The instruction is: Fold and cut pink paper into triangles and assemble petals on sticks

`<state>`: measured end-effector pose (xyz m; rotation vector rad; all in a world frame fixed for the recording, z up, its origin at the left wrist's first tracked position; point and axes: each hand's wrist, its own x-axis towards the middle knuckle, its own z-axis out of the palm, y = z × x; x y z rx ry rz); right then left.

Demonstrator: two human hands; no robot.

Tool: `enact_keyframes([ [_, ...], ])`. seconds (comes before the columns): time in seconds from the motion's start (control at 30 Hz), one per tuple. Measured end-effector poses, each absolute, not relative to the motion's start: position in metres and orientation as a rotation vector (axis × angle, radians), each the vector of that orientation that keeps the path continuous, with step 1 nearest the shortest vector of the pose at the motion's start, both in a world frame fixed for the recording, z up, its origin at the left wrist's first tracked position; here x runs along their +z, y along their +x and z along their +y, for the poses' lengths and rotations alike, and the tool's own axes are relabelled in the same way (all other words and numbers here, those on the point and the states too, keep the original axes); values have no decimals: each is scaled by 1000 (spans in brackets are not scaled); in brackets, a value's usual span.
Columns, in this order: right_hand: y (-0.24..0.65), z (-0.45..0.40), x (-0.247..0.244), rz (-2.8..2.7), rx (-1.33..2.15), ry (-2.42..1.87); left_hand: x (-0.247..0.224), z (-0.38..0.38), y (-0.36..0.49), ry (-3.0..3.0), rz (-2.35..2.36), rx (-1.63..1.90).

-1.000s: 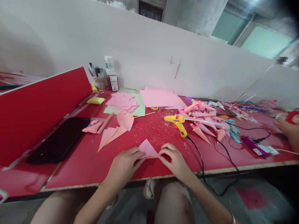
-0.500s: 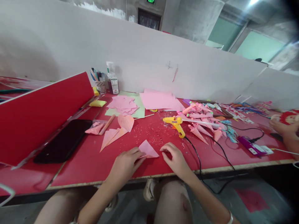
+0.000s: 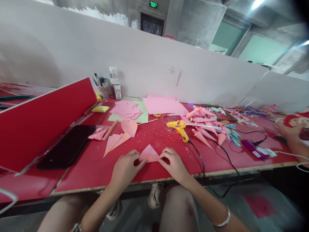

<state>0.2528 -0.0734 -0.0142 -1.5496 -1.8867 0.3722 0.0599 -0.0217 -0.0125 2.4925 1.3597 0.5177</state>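
While 2 hands (image 3: 146, 166) hold pink paper (image 3: 149, 153).

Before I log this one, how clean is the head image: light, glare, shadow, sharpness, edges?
Head view: ceiling light glares at top right; bottle has a soft shadow beside it on the white partition; the right-hand corners darken to black; left hand, right hand and pink paper look slightly soft but readable.
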Motion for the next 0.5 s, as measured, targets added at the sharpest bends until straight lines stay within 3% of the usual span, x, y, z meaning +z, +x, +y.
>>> enact_keyframes([
  [0.5, 250, -70, -16, -1878, 349, -1584, -10, -18, 57, 2372, 1229, 515],
])
